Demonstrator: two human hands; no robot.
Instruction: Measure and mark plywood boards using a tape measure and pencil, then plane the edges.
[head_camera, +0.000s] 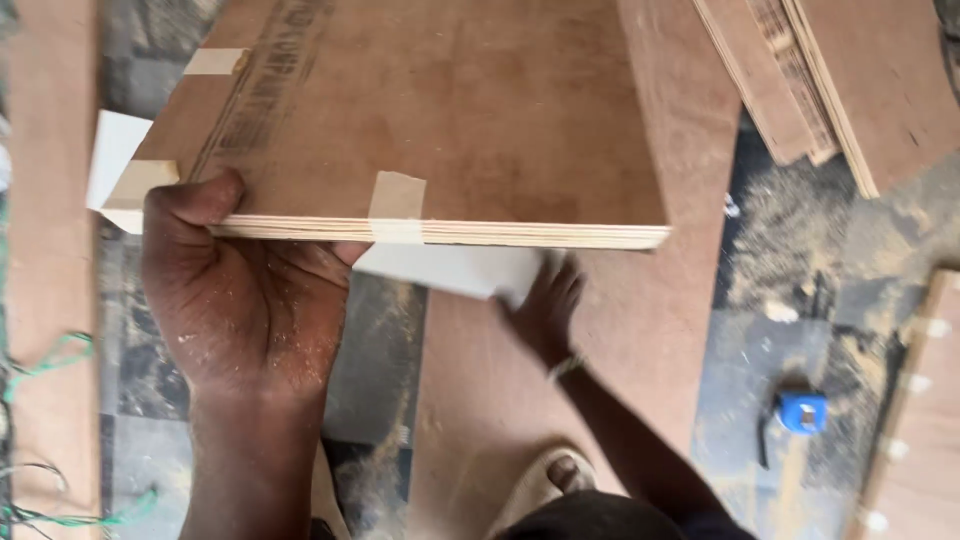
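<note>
At the far left edge of the frame a strip of brown board (45, 250) runs top to bottom, with loose green string (45, 365) lying across its lower part. Just right of it, in the left-centre, the left hand (235, 300) is closed on the near edge of a stack of plywood sheets (430, 120), thumb on top and the fingers wrapped underneath, so it is gripping the stack near its left corner. The stack fills the upper middle of the frame, held up and tilted, and its layered edge faces the camera. Strips of pale masking tape (397, 205) already bind the sheets together: one wraps the near edge at the centre, another sits at the left corner by the thumb, and a third shows near the upper left, so the taping looks largely done on the sides that show; the far sides cannot be seen. A white sheet (455, 268) sticks out from under the stack at the left and below the centre. To the right of centre, the right hand (545, 300) reaches under the stack with fingers spread and flat against the white sheet; it looks open, pressing rather than gripping. Below lies a wide brown board (520, 420) on the dusty floor, with a sandalled foot (560, 475) at the bottom. Further right, in the lower right, a blue tape measure (802, 410) rests in sawdust. More plywood offcuts (850, 80) lie in the upper right, and another taped board (920, 420) runs along the right edge.
</note>
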